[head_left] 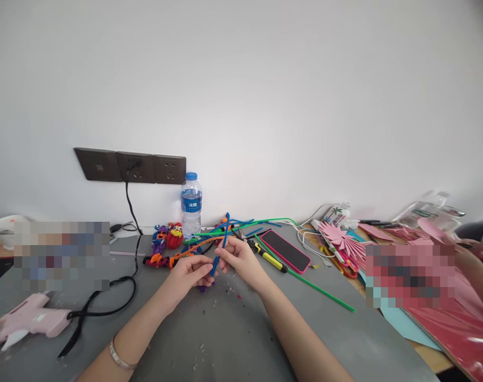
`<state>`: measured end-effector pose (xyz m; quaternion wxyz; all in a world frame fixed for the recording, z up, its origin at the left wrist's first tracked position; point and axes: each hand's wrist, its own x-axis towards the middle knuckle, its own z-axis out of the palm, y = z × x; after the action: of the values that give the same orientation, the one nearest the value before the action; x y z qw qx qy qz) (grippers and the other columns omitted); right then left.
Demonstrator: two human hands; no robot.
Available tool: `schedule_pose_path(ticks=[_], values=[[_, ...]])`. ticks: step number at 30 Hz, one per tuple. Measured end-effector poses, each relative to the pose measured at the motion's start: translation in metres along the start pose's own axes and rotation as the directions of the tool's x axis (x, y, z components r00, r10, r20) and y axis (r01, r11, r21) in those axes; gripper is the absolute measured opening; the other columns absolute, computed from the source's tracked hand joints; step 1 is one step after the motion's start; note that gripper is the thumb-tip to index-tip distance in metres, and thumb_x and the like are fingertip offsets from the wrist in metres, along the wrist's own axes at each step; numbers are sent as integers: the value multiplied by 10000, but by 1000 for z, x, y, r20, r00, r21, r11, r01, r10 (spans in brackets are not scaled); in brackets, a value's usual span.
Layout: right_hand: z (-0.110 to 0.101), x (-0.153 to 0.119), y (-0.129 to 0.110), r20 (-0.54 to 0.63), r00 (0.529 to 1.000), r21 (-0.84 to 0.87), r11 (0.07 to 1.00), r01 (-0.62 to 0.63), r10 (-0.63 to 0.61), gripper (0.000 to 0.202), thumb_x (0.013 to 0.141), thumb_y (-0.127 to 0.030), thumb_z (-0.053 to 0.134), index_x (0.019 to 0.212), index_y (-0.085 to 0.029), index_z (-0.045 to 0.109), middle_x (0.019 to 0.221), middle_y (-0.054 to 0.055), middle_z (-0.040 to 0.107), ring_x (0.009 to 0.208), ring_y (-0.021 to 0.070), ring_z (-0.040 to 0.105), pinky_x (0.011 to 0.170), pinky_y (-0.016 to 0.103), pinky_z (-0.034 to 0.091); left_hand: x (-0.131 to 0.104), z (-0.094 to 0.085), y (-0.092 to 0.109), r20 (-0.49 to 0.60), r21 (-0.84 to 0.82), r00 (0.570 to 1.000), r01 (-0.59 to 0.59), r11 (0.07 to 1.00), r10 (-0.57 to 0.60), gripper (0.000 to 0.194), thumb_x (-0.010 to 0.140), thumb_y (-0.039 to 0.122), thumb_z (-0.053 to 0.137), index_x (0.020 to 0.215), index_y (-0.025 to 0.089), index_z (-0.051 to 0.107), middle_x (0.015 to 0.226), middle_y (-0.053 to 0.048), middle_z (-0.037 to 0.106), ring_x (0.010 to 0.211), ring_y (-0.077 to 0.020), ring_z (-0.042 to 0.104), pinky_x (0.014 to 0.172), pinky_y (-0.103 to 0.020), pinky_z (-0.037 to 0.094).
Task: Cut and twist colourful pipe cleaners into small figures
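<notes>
A blue pipe cleaner (226,233) stands nearly upright between my hands over the middle of the grey table. My left hand (191,273) pinches its lower part, which looks doubled or bunched. Just above, my right hand (238,261) grips the same pipe cleaner between thumb and fingers. Behind my hands lie more pipe cleaners, among them an orange one (201,244) and a long green one (325,293). A purple fuzzy piece (206,288) shows partly below my fingers. Pliers with yellow-and-black handles (271,258) lie right of my right hand.
Small pipe-cleaner figures (174,235) sit beside a water bottle (191,207) at the wall. A pink-cased phone (286,250) lies to the right. A pink glue gun (30,321) with a black cord is at left. Another person's hand (474,265) is by pink paper at far right.
</notes>
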<state>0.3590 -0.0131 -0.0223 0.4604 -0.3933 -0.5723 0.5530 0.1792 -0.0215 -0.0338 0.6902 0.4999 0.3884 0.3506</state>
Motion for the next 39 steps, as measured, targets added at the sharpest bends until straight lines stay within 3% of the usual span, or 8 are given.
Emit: schedule_pose_path(ticks=[18, 24, 30, 39], values=[[-2, 1, 3, -36, 999, -19, 1000, 20, -20, 338, 736, -455, 738, 722, -171, 556, 552, -23, 646, 451, 105, 595, 499, 228, 493, 1, 0, 1, -13, 31, 1000, 22, 999, -21, 460, 668, 550, 762, 873, 138, 749, 841, -105, 761, 686, -170, 686, 634, -248, 538], [-2, 0, 2, -34, 999, -3, 1000, 24, -24, 325, 753, -439, 726, 722, -171, 545, 568, -15, 654, 463, 114, 614, 510, 232, 503, 0, -2, 1, 30, 43, 999, 10, 999, -11, 434, 694, 492, 765, 952, 144, 746, 925, -112, 764, 726, -172, 697, 663, -249, 536], [1, -1, -1, -41, 999, -24, 1000, -5, 4, 323, 725, -434, 747, 703, -162, 574, 550, -23, 626, 460, 98, 581, 472, 208, 472, -1, -4, -1, 82, 67, 996, 39, 997, -44, 385, 732, 462, 743, 953, 147, 732, 932, -111, 767, 773, -184, 711, 686, -250, 533], [2, -1, -1, -35, 999, -32, 999, -8, 7, 326, 721, -441, 749, 704, -160, 583, 531, -37, 591, 474, 96, 566, 464, 201, 448, 0, -4, -6, 58, 41, 996, 59, 997, -62, 400, 730, 495, 736, 921, 145, 707, 925, -111, 768, 732, -171, 706, 672, -250, 532]])
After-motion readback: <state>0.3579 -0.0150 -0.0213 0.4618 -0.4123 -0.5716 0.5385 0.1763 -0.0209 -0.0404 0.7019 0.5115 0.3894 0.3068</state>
